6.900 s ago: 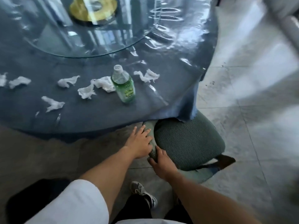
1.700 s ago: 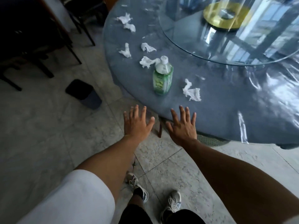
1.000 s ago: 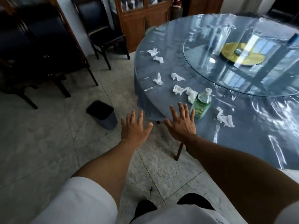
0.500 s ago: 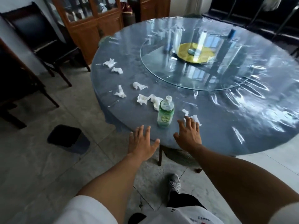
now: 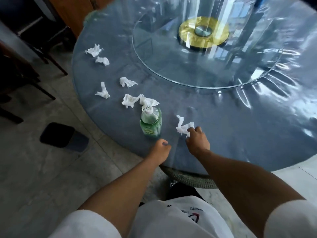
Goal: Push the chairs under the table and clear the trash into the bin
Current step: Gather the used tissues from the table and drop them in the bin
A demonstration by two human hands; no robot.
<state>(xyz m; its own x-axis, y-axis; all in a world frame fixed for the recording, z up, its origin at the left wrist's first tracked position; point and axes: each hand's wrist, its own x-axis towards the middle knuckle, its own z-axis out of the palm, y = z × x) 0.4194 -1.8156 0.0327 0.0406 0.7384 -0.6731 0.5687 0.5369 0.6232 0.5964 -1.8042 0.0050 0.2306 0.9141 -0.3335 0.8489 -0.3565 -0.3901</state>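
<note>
A round table (image 5: 240,134) with a blue plastic-covered cloth fills the view. My right hand (image 5: 197,140) pinches a crumpled white tissue (image 5: 182,126) that lies on the cloth near the front edge. My left hand (image 5: 160,150) hovers loosely curled over the table edge, holding nothing, just below a green plastic bottle (image 5: 151,121) that stands upright. Several more crumpled tissues (image 5: 130,101) lie to the left of the bottle. A green cushioned chair (image 5: 187,177) sits tucked under the table edge in front of me. A dark bin (image 5: 64,137) stands on the floor at the left.
A glass turntable (image 5: 197,69) with a gold hub sits in the table's middle. Dark chairs (image 5: 25,66) and a wooden cabinet (image 5: 68,12) stand at the far left. Grey floor tiles lie between me and the bin.
I have leaned closer over the table. My right hand has reached forward and closed its fingers on the nearest tissue. My left hand has curled from spread fingers.
</note>
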